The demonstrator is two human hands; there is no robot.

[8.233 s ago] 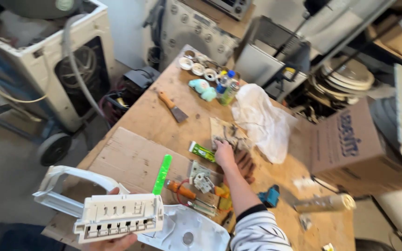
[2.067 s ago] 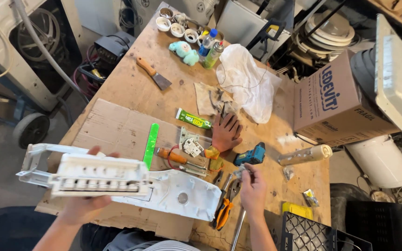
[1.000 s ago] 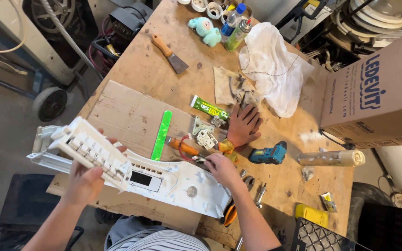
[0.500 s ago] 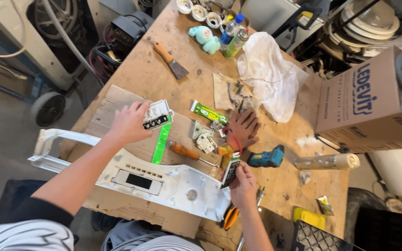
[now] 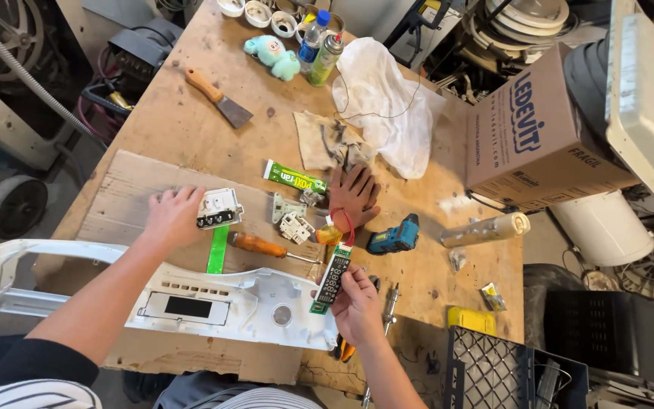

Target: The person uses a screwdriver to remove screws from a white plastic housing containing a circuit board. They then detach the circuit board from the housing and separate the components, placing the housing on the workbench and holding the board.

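Circuit board (image 5: 332,276) in right hand (image 5: 357,304)

Soft, even daylight is falling across the wooden workbench (image 5: 191,129), seemingly coming from the upper right, and it is leaving only faint, short shadows beside the tools. The white plastic bag (image 5: 387,106) and the white panel (image 5: 251,303) are glaring slightly, nearly washing out. The floor and machines at the left edge are sitting in dimmer light. The wide lens is bending lines toward the corners, stretching the cardboard box (image 5: 539,129). Focus is holding sharp mid-frame; the sleeve at the bottom is blurring a little.
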